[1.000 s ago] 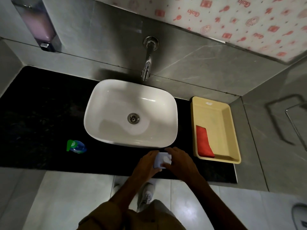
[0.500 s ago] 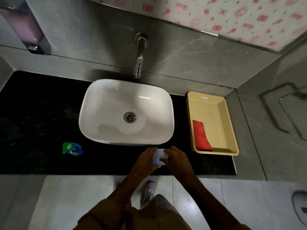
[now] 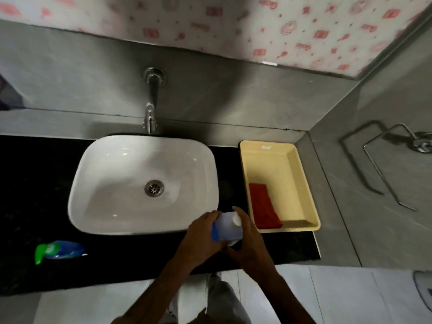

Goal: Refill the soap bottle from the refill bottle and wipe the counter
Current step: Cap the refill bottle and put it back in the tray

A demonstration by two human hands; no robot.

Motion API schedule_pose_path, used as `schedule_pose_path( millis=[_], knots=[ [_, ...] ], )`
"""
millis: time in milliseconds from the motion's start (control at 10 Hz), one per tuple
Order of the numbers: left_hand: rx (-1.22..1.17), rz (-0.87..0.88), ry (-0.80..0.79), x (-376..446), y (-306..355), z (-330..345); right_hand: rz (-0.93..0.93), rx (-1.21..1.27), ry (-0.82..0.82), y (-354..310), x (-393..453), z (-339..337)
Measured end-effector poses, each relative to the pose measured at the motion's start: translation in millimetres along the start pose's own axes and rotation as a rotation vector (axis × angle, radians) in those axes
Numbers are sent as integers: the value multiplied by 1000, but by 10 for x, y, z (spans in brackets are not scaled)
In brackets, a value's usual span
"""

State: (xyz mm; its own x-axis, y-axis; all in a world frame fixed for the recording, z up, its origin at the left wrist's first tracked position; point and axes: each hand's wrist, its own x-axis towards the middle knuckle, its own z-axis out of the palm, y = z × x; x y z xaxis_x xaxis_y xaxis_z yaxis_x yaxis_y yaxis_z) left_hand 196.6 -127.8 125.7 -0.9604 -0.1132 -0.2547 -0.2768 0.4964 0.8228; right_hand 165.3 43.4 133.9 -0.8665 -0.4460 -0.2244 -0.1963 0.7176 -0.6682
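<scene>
Refilling looks barely begun, as far as the head view shows. Both hands hold a pale bottle with a white cap (image 3: 228,226) over the front edge of the black counter (image 3: 35,183), between the white basin (image 3: 145,183) and the yellow tray (image 3: 280,160). The left hand (image 3: 201,239) wraps closed around the bottle's left side; the right hand (image 3: 251,244) curls around its right side and underside, with one fingertip (image 3: 236,209) raised beside the cap. Judging by the task, this is probably the refill bottle with its cap still on, though its label cannot be read. A blue bottle with a green top (image 3: 58,250), likely the soap bottle, lies on its side near the front left of the counter, well apart from both hands. No pouring is under way. A red cloth (image 3: 263,206) lies folded at the front of the tray, just right of the hands, untouched; wiping remains to be done.
</scene>
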Motion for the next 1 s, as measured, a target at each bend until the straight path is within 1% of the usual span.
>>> schedule_pose_path(
  millis=[100, 200, 300, 400, 500, 600, 700, 800, 900, 1000],
  knots=[
    [8, 56, 16, 434, 462, 24, 5, -28, 125, 140, 427, -492],
    [21, 113, -4, 995, 865, 124, 75, 13, 188, 367, 809, -860],
    [10, 133, -89, 1595, 1145, 248, 136, 63, 263, 783, 1245, -1166],
    [-34, 136, -46, 2019, 1250, 454, 112, 113, 312, 1141, 1713, -1361],
    [6, 66, 84, 2201, 1009, 793, 192, 77, 310, 1497, 2309, -1540],
    [307, -61, 87, 2217, 560, 1161, 299, 64, 285, 1689, 2711, -1732],
    [447, -80, 35, 2239, 257, 1424, 335, 145, 318, 1867, 2938, -1819],
    [527, -86, 22, 2247, 97, 1506, 312, 230, 342, 2001, 3046, -1814],
    [527, -89, 2, 2218, 68, 1538, 274, 213, 410, 2202, 3069, -1773],
    [498, -94, -19, 2203, 76, 1523, 295, 185, 296, 2275, 3183, -1895]
  ],
)
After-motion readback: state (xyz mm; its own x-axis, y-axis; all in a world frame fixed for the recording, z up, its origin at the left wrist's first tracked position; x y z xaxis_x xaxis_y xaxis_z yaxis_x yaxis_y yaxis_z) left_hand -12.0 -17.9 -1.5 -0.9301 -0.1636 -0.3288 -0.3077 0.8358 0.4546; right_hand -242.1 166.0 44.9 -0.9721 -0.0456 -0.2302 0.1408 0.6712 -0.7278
